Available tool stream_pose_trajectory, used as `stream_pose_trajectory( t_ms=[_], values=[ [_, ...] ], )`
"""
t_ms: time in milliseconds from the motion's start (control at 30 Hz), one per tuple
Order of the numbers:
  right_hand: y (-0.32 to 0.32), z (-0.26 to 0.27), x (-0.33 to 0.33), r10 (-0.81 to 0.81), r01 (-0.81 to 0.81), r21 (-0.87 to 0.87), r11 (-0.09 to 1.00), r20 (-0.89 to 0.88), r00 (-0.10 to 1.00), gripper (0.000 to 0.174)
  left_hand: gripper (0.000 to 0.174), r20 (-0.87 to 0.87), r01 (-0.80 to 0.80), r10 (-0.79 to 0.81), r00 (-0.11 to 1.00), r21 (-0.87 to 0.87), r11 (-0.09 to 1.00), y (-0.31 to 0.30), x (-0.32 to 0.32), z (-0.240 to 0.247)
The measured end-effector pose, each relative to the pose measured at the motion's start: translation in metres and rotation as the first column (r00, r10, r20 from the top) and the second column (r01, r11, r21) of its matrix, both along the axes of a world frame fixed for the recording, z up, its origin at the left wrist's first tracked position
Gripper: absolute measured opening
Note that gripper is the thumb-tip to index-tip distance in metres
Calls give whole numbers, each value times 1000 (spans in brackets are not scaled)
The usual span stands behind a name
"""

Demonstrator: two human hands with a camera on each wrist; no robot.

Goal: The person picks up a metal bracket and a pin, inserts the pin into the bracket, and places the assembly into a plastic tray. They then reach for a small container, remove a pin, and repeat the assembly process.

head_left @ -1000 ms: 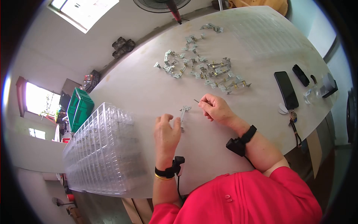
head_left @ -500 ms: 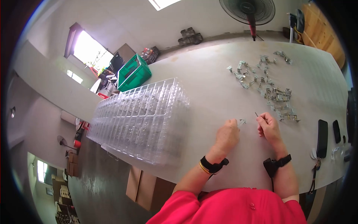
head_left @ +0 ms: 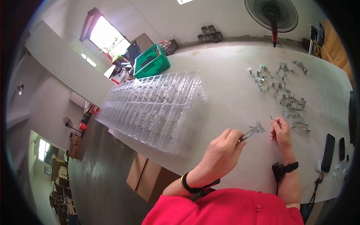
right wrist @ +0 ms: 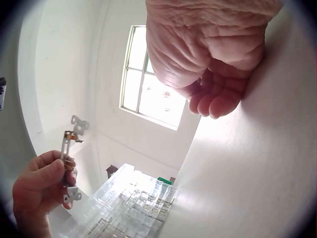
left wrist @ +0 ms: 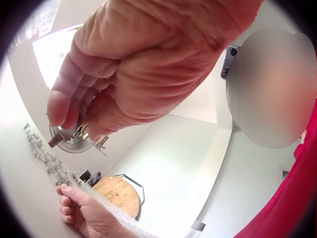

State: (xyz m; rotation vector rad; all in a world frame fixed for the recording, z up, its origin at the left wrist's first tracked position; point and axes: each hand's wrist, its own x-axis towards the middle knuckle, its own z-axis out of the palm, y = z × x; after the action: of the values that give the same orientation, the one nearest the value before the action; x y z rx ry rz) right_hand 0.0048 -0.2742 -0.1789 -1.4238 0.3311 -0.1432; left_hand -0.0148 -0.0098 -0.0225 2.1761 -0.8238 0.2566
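Note:
Between thumb and fingers, my left hand (head_left: pixel 221 152) pinches a small metal bracket (head_left: pixel 253 131) above the table. The right wrist view shows this bracket (right wrist: pixel 66 146) more closely: a slotted silver strip with brass-coloured bits and a flat, lobed plate at each end. To its right, my right hand (head_left: pixel 282 134) stays low over the tabletop, fingers curled, gripping a thin dark rod (head_left: pixel 272 118) whose tip sticks up past the fingers. Most of the rod is hidden in the hand. Beyond the right hand lies a loose pile of similar brackets (head_left: pixel 293 104).
A tall stack of clear plastic trays (head_left: pixel 150 112) stands on the left of the table (head_left: pixel 225 93). Behind it is a green crate (head_left: pixel 153 62). A phone (head_left: pixel 328 153) and a black case (head_left: pixel 341 149) lie at the right. A fan (head_left: pixel 272 15) stands beyond the far edge.
The bracket, earlier lying on the table by my left hand, is now held up in it. My right hand keeps its hold on the rod. The head view has swung left.

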Motion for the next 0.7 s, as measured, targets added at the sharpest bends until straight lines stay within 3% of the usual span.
stream_pose_trajectory(
  t_ms=[267,433,500,600,700],
  values=[
    [2,4,0,-8,7,-47,999,-16,1000,16,17,141,-243,244,960,-23,970,50,-14,29],
    [3,3,0,-13,12,-50,999,-17,1000,16,19,127,-396,403,906,-74,915,85,-8,35],
    [2,3,-1,-21,20,-56,998,-14,1000,16,16,95,-568,579,810,-121,814,101,-1,40],
    [1,3,-1,-7,7,-57,998,-10,1000,16,13,85,-680,684,724,-80,729,121,8,48],
    [2,4,-1,0,-1,-52,999,-12,1000,17,13,76,-706,703,707,17,708,137,18,48]
  ],
)
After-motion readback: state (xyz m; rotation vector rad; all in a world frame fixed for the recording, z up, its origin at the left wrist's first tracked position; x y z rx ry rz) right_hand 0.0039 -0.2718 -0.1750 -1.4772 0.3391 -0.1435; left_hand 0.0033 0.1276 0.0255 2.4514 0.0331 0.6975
